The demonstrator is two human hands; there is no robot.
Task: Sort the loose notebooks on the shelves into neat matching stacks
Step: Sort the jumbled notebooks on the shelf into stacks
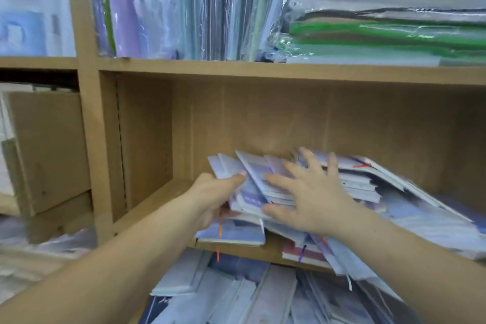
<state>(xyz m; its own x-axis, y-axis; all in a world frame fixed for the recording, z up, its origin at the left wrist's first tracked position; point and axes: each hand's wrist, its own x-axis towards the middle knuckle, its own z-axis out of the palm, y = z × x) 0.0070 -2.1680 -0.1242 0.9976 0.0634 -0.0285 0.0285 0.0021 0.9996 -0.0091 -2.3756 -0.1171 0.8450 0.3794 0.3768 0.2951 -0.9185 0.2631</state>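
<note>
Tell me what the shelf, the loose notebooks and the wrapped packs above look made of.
Shelf: wood-look board, matte tan, faint grain; possibly laminate. Notebooks: paper pages, matte card covers in pale blue and lilac, ribbon markers hanging out; blur hides detail. Wrapped packs: clear glossy plastic film, crinkled with glare, over coloured sheets.
</note>
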